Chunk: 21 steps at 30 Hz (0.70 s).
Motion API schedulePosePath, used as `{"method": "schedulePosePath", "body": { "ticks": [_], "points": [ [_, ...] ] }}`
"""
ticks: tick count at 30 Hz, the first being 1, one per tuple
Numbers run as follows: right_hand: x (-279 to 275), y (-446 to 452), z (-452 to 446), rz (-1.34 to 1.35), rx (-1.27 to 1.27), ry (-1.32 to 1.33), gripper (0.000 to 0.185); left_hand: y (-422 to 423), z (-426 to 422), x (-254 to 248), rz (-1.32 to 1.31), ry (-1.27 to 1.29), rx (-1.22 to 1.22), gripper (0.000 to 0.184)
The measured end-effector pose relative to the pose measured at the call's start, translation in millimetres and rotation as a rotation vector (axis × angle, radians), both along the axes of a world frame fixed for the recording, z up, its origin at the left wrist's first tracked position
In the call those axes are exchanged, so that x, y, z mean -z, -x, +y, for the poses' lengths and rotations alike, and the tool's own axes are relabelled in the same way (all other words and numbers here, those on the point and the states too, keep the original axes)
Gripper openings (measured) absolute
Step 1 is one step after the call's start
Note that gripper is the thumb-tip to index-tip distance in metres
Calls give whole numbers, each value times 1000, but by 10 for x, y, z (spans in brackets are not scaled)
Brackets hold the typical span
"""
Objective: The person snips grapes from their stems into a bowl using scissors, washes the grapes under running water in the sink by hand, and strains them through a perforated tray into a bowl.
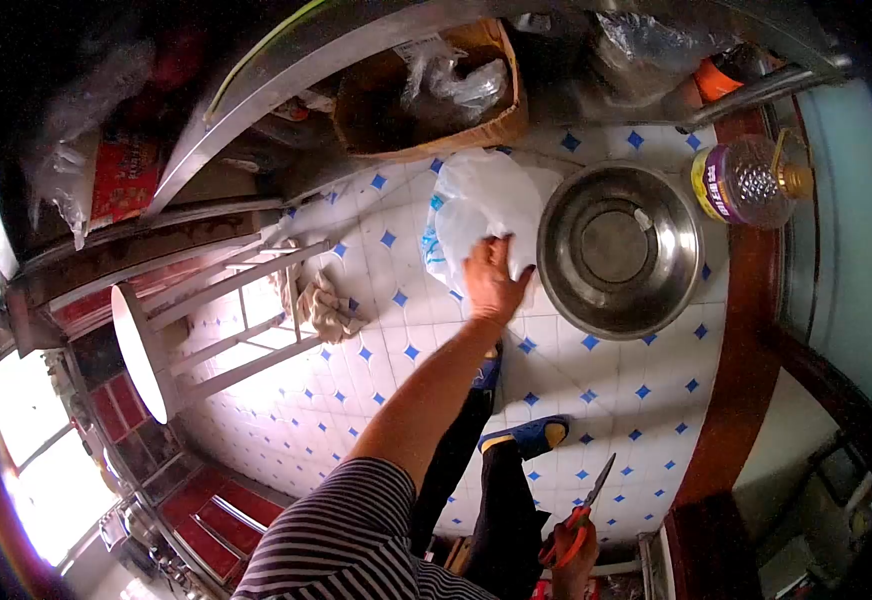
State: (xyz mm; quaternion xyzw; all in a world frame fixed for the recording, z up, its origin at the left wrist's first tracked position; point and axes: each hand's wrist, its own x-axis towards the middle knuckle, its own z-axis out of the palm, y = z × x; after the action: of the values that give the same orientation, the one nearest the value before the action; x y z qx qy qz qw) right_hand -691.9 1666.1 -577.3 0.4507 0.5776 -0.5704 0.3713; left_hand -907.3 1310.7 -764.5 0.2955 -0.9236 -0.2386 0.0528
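Observation:
My left hand (496,287) reaches out palm down over a white plastic bag (491,195) with blue print, on the tiled floor. Its fingers are apart, and the fingertips overlap the bag's near edge; whether they touch it I cannot tell. Low in the view, my right hand (574,578) grips a pair of scissors (578,532) by their red handles, the blades pointing up and away. Just right of the bag stands a wide, shallow metal basin (611,307), with a small pale piece (643,219) on its inner wall.
A large clear plastic bottle (751,182) lies beyond the basin by the wall. At the back, a cardboard box (436,145) holds clear plastic under a metal-framed shelf (266,95). A white stool (143,350) lies on its side at left, near a beige cloth (324,308). My slippered foot (531,438) is below.

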Motion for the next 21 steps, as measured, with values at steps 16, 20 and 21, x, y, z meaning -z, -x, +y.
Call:
{"method": "schedulePosePath", "body": {
  "ticks": [16, 20, 21],
  "points": [
    [7, 1027, -1016, 255, -251, -56, 48, -788, -947, 223, -723, -481, -148, 38],
    [24, 1817, -1683, -11, 427, 262, 48, -1037, -797, -885, -255, -928, 216, 74],
    [124, 1785, -1768, 235, -26, 259, 35, -954, -756, -1276, -239, -1120, 254, 79]
  ]
}}
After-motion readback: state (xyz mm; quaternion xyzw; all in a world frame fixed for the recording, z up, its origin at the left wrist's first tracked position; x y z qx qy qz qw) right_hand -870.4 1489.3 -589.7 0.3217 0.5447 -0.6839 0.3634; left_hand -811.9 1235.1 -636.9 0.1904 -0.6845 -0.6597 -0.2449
